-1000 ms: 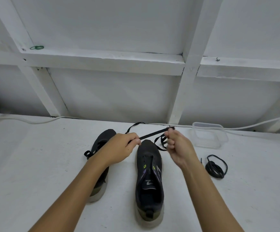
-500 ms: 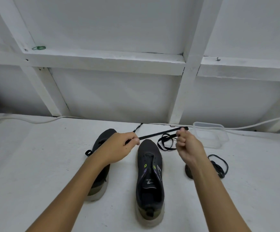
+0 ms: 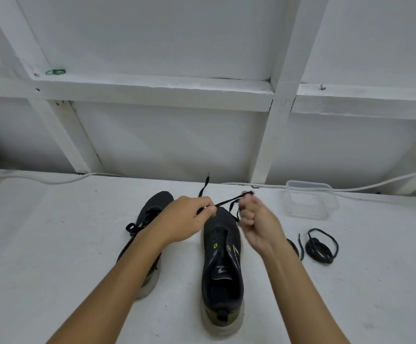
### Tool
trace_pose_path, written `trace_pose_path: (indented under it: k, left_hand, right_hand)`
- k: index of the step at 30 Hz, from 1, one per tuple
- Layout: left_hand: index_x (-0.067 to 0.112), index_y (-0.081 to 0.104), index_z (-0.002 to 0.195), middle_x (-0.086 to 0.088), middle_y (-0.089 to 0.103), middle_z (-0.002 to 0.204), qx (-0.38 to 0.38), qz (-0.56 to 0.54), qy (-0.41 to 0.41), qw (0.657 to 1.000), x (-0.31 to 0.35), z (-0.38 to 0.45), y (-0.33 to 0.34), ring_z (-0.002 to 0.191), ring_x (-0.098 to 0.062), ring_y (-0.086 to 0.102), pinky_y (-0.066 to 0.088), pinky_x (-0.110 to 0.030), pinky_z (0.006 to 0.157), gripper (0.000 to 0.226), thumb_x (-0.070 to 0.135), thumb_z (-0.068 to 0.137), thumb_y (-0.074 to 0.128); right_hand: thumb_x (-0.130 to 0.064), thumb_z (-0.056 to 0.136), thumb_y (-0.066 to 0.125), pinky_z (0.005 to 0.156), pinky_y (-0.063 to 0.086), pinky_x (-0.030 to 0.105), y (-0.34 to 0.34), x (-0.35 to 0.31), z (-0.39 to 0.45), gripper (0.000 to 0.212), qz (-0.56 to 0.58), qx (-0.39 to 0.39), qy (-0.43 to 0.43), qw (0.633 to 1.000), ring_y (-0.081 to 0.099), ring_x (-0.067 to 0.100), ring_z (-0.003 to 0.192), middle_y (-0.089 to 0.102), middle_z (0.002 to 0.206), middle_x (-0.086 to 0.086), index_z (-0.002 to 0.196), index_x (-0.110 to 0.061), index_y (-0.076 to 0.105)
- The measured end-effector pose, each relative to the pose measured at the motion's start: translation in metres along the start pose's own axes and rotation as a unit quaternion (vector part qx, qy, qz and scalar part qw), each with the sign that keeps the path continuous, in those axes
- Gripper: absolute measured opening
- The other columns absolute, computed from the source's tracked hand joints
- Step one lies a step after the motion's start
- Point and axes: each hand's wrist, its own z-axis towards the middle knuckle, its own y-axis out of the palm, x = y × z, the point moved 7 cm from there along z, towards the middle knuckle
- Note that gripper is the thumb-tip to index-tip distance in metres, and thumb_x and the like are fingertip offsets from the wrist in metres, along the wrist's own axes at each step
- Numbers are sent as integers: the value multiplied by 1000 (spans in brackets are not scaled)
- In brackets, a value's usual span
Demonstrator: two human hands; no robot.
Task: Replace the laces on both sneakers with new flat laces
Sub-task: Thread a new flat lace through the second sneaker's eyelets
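- Two dark sneakers sit on the white table [image 3: 53, 256], and the one with no lace, the bare sneaker [image 3: 223, 266], is the landmark here. It lies with its toe pointing away from the person and its heel close to them.
- Left of the bare sneaker is the other sneaker [image 3: 152, 214]. It has its old lace in, and an arm hides part of it.
- The left hand [image 3: 189, 219] hovers just left of the bare sneaker's toe. Its fingers pinch the flat lace [image 3: 226, 201] near one end.
- The flat lace runs sideways above the toe, from the left hand across to the right hand. A short end sticks up past the left hand, toward the wall.
- The right hand [image 3: 256, 219] is just right of the toe. Its fingers are curled tight around the lace, and a loop of lace hangs down from it. This hand is a bit blurry.
- My guess is that the lace goes into the holes near the toe next. The holes lie just below and toward the person from both hands, so the lace must come down and turn. Both hands look about as near.
- Right of the bare sneaker, a coiled black lace [image 3: 322, 245] lies on the table.
- Farther right and back, near the wall, is a clear plastic box [image 3: 311, 202].
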Motion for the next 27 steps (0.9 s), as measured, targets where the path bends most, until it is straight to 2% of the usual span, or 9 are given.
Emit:
trace_pose_path:
  k: [2, 4, 7, 10, 14, 17, 20, 25, 27]
  left_hand:
    - [34, 64, 88, 17, 51, 53, 5, -13, -13, 1000, -8, -4, -5, 47, -9, 40, 33, -18, 49, 24, 37, 103, 45]
    - [35, 64, 87, 12, 49, 51, 21, -26, -28, 999, -14, -6, -9, 48, -9, 39, 35, -18, 50, 24, 37, 103, 45]
    - [32, 64, 89, 16, 52, 55, 27, -37, -16, 999, -5, -4, -8, 51, -8, 43, 35, -19, 52, 23, 35, 103, 46]
    - [28, 64, 90, 15, 53, 57, 18, -23, 7, 1000, 11, 0, 0, 54, -7, 45, 31, -21, 52, 22, 34, 103, 47]
    - [31, 67, 91, 16, 53, 57, 11, -37, -15, 999, -4, -6, -2, 50, -8, 42, 36, -18, 52, 24, 36, 103, 47]
    - [34, 66, 89, 0, 59, 65, 2, -46, -41, 998, -28, -19, -5, 50, -7, 42, 37, -18, 51, 25, 37, 103, 46]
    - [37, 64, 86, -1, 62, 70, 4, -49, -59, 997, -41, -24, -7, 52, -5, 45, 39, -23, 54, 26, 37, 103, 45]
    - [34, 67, 86, -2, 61, 68, 18, -74, -43, 996, -20, -14, -4, 52, -5, 44, 37, -17, 52, 26, 34, 103, 48]
    - [29, 69, 88, 9, 58, 60, 12, -68, -25, 997, -6, -8, 1, 52, -3, 47, 37, -15, 53, 24, 32, 103, 50]
  right_hand:
    - [4, 103, 44, 33, 28, 10, -19, -22, 7, 21, 69, 56, -27, 996, 35, 0, 36, 51, 74, 0, 89, -9, 53]
    - [3, 102, 47, 33, 28, 10, -29, -24, 6, 16, 34, 61, -3, 998, 34, 1, 36, 49, 70, -2, 94, -8, 56]
    - [-5, 102, 52, 33, 26, 9, -8, 13, -5, 14, -129, -58, 76, 987, 33, 1, 39, 55, 71, -2, 112, -4, 62]
    - [-14, 105, 54, 35, 28, 11, 16, 36, -11, 11, -163, -124, 76, 976, 36, 2, 42, 62, 72, -2, 100, -7, 61]
    - [-9, 105, 51, 35, 28, 11, 6, 4, 3, 16, -84, -44, 3, 995, 36, 1, 42, 59, 71, -2, 90, -10, 54]
    - [-4, 106, 46, 34, 27, 10, -23, -28, 14, 18, -25, 30, -35, 999, 36, 0, 39, 55, 75, 0, 91, -10, 52]
    - [-3, 105, 46, 33, 28, 9, -45, -35, 19, 17, -26, 67, -17, 997, 37, 1, 37, 53, 76, 0, 91, -8, 54]
    - [-10, 104, 51, 33, 28, 9, -22, 31, 2, 17, -189, -63, 138, 970, 36, 2, 41, 62, 70, -2, 116, -3, 62]
    - [-15, 105, 52, 36, 28, 10, -5, 47, -7, 21, -218, -111, 152, 958, 36, 3, 44, 61, 73, -5, 117, -7, 67]
